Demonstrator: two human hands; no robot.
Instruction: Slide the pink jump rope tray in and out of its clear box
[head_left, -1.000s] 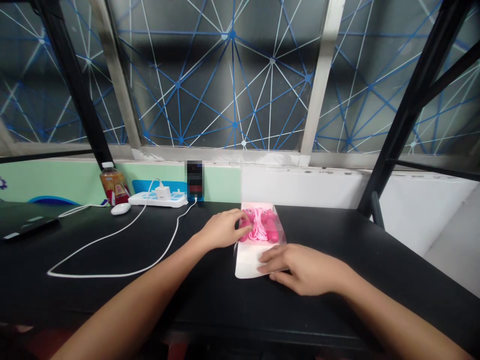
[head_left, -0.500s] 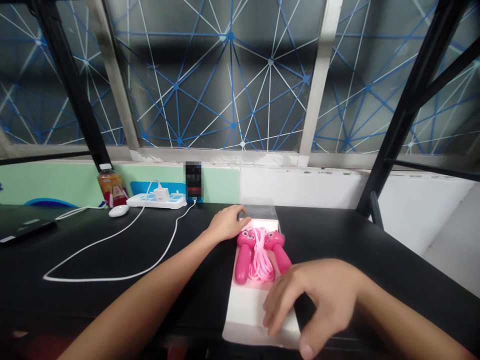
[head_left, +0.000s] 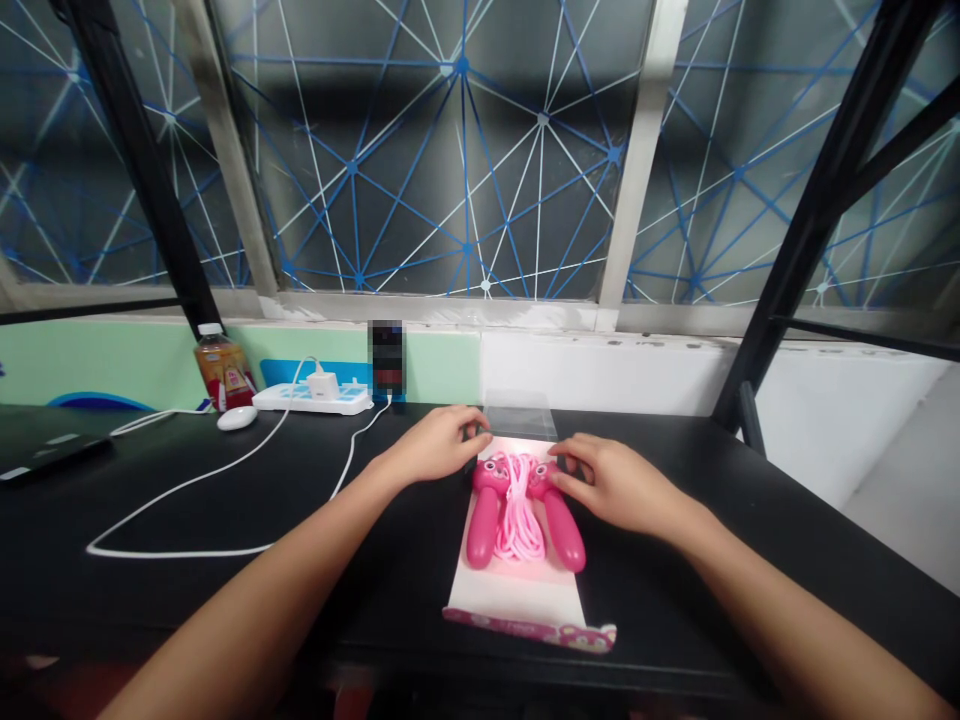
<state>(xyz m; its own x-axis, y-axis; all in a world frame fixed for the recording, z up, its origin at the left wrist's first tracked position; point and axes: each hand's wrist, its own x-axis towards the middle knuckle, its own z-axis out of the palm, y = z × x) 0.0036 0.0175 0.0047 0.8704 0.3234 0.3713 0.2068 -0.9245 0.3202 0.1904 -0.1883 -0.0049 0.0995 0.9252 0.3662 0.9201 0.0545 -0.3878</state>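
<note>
Pink skipping rope (head_left: 519,520), coiled and bundled at the middle, lies between the two hands on a white card backing (head_left: 517,590). It has two glossy pink handles with cartoon animal faces at their top ends. The left-side handle (head_left: 482,525) and right-side handle (head_left: 566,530) lie lengthwise, slightly splayed, with the coil between them. Card runs lengthwise away from the person, and its near end, a printed pink header strip (head_left: 529,632), sits just below the hands, close to the tabletop's (head_left: 712,560) front edge. A clear plastic sleeve (head_left: 521,413) lies flat just beyond the hands, at the far end of the card.

Left hand (head_left: 431,447) is relaxed with fingers curled, fingertips at the far left corner of the card, by the sleeve's mouth. Right hand (head_left: 611,485) is similar, fingers slightly spread, fingertips (head_left: 559,460) at the top of the right-side handle. Cannot tell if either hand is pinching anything. Hands are apart, with the handle tops between them.

Right of the right hand, black tabletop runs on toward a black metal post (head_left: 817,220). Left of the left hand lie a looped white cable (head_left: 187,530), a white power strip (head_left: 311,400) with a charger (head_left: 321,385), a white mouse (head_left: 237,418), a bottle (head_left: 223,372), and a dark laptop (head_left: 52,452) at the far left edge.
</note>
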